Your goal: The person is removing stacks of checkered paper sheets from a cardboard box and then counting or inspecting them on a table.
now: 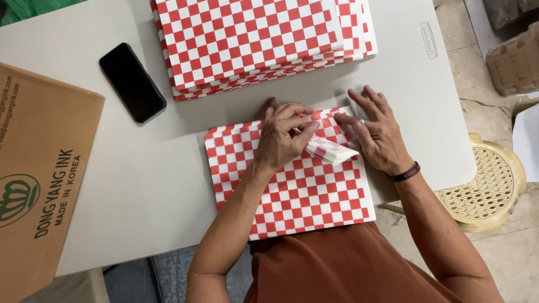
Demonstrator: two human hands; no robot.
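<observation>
1. Red-and-white checkered paper sheets (297, 191) lie in a small pile at the near edge of the pale grey surface (140, 179), overhanging that edge slightly toward the person's rust-coloured lap.
2. Left hand (283, 134) is down on the pile's far part, fingers curled and pinching a thin bunch of folded-over sheet corners (328, 150); that bunch lifts clear of the flat pile and points toward the right edge.
3. Right hand (377, 132) lies flat and spread just beside it, fingertips pressing the pile's far right corner, holding nothing; a black band sits on the wrist.
4. Beyond both hands, a much bigger stack of the same checkered paper (258, 42) sits at the far edge, apart from the small pile.
5. Left of that stack, a black smartphone (132, 82) rests screen-up on the surface.
6. Over at the left edge, a brown cardboard box (39, 179) with dark print covers the corner.
7. Off the right edge, a cream plastic stool with a woven seat (491, 185) stands on the tiled floor.
</observation>
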